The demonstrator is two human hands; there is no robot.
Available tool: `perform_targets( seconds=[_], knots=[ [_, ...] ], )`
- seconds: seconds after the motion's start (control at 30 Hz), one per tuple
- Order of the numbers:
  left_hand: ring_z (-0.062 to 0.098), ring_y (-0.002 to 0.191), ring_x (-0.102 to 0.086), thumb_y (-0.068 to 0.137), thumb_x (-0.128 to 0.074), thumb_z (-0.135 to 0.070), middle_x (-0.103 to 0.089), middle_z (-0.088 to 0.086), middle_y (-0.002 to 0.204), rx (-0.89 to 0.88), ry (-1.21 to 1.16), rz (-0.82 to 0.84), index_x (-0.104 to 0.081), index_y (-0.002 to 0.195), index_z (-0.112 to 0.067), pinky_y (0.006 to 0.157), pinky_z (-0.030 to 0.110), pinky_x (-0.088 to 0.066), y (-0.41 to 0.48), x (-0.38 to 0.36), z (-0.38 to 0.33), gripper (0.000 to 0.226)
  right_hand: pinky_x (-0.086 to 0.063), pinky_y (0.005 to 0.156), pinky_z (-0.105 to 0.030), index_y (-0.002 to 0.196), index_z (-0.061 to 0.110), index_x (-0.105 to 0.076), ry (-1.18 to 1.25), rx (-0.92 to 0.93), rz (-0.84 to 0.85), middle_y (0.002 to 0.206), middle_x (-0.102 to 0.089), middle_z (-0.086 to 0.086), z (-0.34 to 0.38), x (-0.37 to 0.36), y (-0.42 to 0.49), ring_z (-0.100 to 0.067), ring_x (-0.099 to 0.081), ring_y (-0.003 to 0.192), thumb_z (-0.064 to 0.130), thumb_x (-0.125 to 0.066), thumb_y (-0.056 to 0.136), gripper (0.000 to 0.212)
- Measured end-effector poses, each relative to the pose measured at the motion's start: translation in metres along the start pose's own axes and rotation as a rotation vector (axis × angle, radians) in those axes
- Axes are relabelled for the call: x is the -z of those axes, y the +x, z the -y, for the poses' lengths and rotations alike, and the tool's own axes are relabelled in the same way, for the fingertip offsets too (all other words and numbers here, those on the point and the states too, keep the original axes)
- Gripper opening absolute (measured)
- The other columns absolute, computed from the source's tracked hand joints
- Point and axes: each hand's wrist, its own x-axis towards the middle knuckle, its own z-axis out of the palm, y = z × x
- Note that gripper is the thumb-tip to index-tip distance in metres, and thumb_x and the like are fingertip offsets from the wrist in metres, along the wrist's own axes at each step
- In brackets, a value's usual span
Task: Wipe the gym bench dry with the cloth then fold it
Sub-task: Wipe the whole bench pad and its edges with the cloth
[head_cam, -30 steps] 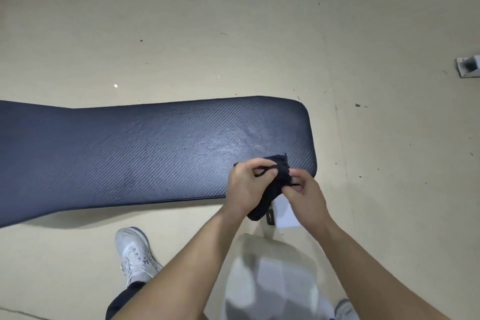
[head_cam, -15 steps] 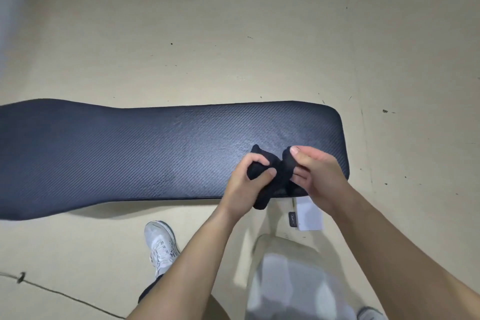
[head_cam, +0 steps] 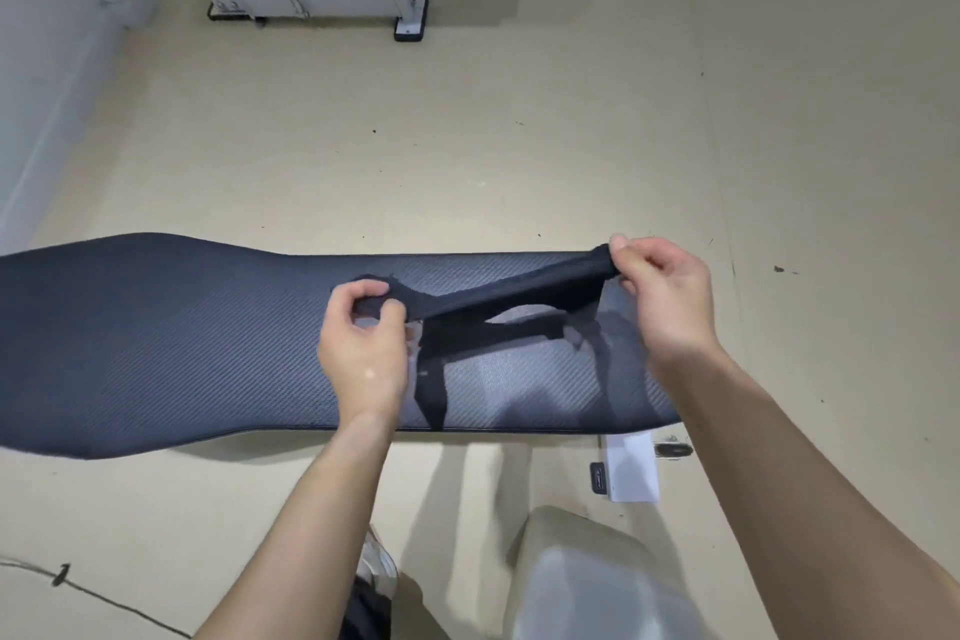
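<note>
Head view: one black cloth (head_cam: 519, 287) is stretched taut over the right end of one dark padded counter (head_cam: 156, 338) by two hands. The left hand (head_cam: 363, 353) pinches one end and the right hand (head_cam: 665, 296) grips the other, with loose folds hanging beneath.

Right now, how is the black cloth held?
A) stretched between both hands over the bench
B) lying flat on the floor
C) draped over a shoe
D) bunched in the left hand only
A: the left hand and the right hand each pinch one end of the cloth, stretched over the bench.
</note>
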Motion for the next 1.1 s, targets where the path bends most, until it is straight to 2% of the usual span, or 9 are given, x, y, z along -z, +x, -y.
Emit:
perform_targets(
  seconds=[0.13, 0.27, 0.37, 0.47, 0.53, 0.73, 0.83, 1.0, 1.1],
  knots=[
    [0.028, 0.108, -0.062, 0.082, -0.062, -0.055, -0.058, 0.001, 0.121, -0.077, 1.277, 0.509, -0.055, 0.128, -0.039, 0.085, 0.035, -0.049, -0.018, 0.012, 0.001, 0.049, -0.044, 0.066, -0.035, 0.080, 0.017, -0.060, -0.455, 0.199, 0.210, 0.063, -0.062, 0.004, 0.002, -0.011, -0.005, -0.014, -0.051, 0.062, 0.037, -0.064, 0.093, 0.024],
    [0.019, 0.130, -0.033, 0.077, -0.074, -0.037, -0.031, -0.005, 0.148, -0.509, 0.638, 0.624, -0.034, 0.149, -0.041, 0.103, 0.028, -0.035, -0.014, -0.014, -0.021, 0.082, -0.043, 0.062, -0.036, 0.081, 0.023, -0.060, -0.628, 0.280, 0.481, 0.060, -0.059, -0.004, -0.002, -0.024, -0.008, -0.015, -0.047, 0.055, 0.044, -0.064, 0.086, 0.022],
    [0.015, 0.138, -0.029, 0.073, -0.073, -0.033, -0.036, -0.012, 0.154, -0.510, 0.586, 0.985, -0.062, 0.129, -0.034, 0.112, 0.029, -0.031, -0.010, -0.040, -0.024, 0.057, -0.044, 0.060, -0.036, 0.080, 0.030, -0.062, -0.647, 0.303, 0.526, 0.059, -0.064, 0.011, -0.001, -0.022, -0.009, -0.008, -0.053, 0.055, 0.044, -0.065, 0.086, 0.015],
    [0.005, 0.081, -0.063, 0.079, -0.074, -0.036, -0.070, -0.015, 0.084, -0.368, 0.501, 0.915, -0.069, 0.078, -0.032, 0.072, 0.027, -0.047, -0.009, -0.034, -0.022, 0.007, -0.044, 0.059, -0.036, 0.077, 0.032, -0.060, -0.840, 0.361, 0.373, 0.061, -0.060, 0.009, 0.000, -0.008, -0.012, -0.011, -0.052, 0.060, 0.051, -0.067, 0.085, 0.023],
    [0.006, 0.051, -0.048, 0.083, -0.076, -0.025, -0.056, -0.011, 0.054, -0.174, 0.335, 0.947, -0.055, 0.065, -0.020, 0.053, 0.026, -0.035, 0.000, -0.021, -0.017, 0.028, -0.039, 0.056, -0.034, 0.073, 0.026, -0.057, -0.940, 0.332, 0.357, 0.057, -0.053, 0.011, 0.002, 0.003, -0.012, -0.012, -0.048, 0.057, 0.061, -0.067, 0.080, 0.038],
    [0.015, 0.054, -0.040, 0.074, -0.080, -0.034, -0.047, 0.007, 0.064, 0.128, 0.382, 1.509, -0.057, 0.074, -0.010, 0.048, 0.028, -0.024, 0.014, 0.010, -0.026, 0.033, -0.040, 0.050, -0.022, 0.055, 0.022, -0.064, -0.968, -0.443, 1.132, 0.053, -0.057, 0.008, 0.025, 0.021, -0.016, -0.011, -0.052, 0.048, 0.039, -0.082, 0.078, 0.034],
    [0.021, 0.065, -0.055, 0.080, -0.078, -0.030, -0.059, 0.014, 0.078, 0.271, 0.514, 1.706, -0.070, 0.087, -0.011, 0.054, 0.028, -0.037, 0.025, 0.013, -0.038, 0.022, -0.051, 0.071, -0.032, 0.067, 0.020, -0.076, -0.895, -0.574, 1.212, 0.072, -0.071, -0.005, 0.020, 0.033, -0.009, -0.021, -0.066, 0.068, 0.033, -0.085, 0.073, 0.017],
    [0.014, 0.066, -0.060, 0.088, -0.072, -0.020, -0.065, -0.007, 0.066, -0.075, 0.642, 1.104, -0.070, 0.069, -0.024, 0.057, 0.023, -0.043, 0.052, -0.039, -0.025, 0.019, -0.041, 0.056, -0.025, 0.067, 0.015, -0.065, -1.142, -0.091, 0.581, 0.059, -0.060, 0.006, -0.016, 0.029, 0.035, -0.016, -0.061, 0.063, 0.037, -0.077, 0.082, 0.030],
    [0.023, 0.113, -0.055, 0.088, -0.065, -0.033, -0.061, -0.001, 0.119, -0.332, 0.877, 0.535, -0.059, 0.126, -0.033, 0.090, 0.035, -0.050, 0.048, -0.076, -0.006, 0.039, -0.043, 0.093, -0.039, 0.119, 0.028, -0.065, -1.251, 0.147, 0.076, 0.116, -0.063, -0.005, -0.043, 0.019, 0.050, -0.031, -0.055, 0.113, 0.024, -0.065, 0.087, 0.033]
  ],
)
